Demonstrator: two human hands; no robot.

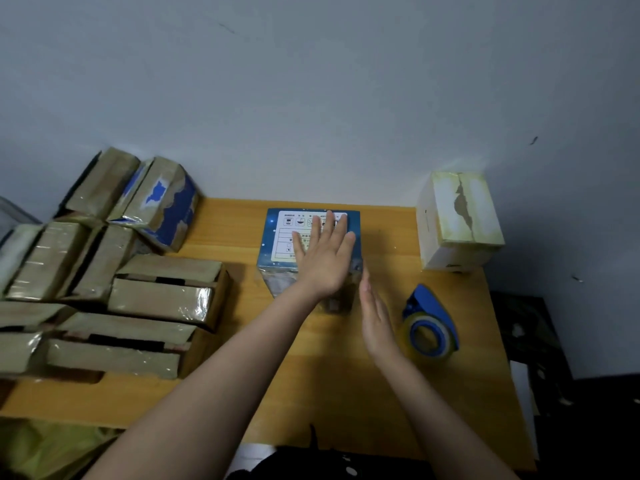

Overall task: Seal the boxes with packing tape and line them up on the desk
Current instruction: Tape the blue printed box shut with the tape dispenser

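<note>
Blue box (pixel 277 237) sits mid-bench (pixel 346 393) by the wall. Left hand (pixel 325 258) lies flat on top, fingers (pixel 329 225) straight. Right hand (pixel 375 313) is open and empty at the box's near-right corner. Tape dispenser (pixel 431 323) lies just right of it, so the right hand is nearer.

Boxes and tape laid out on the orange wooden desk (pixel 311 393).
The blue printed cardboard box (pixel 277 237) stands mid-desk at the back, against the wall, with the left hand (pixel 325 258) flat on top and the right hand (pixel 375 317) just beside its near right corner (contact unclear). The blue tape dispenser with a clear roll (pixel 431 323) lies right of that hand; behind it, in the far right corner, stands the white cardboard box (pixel 457 220). The heap of tape-wrapped brown boxes (pixel 104 271) fills the left.
</note>
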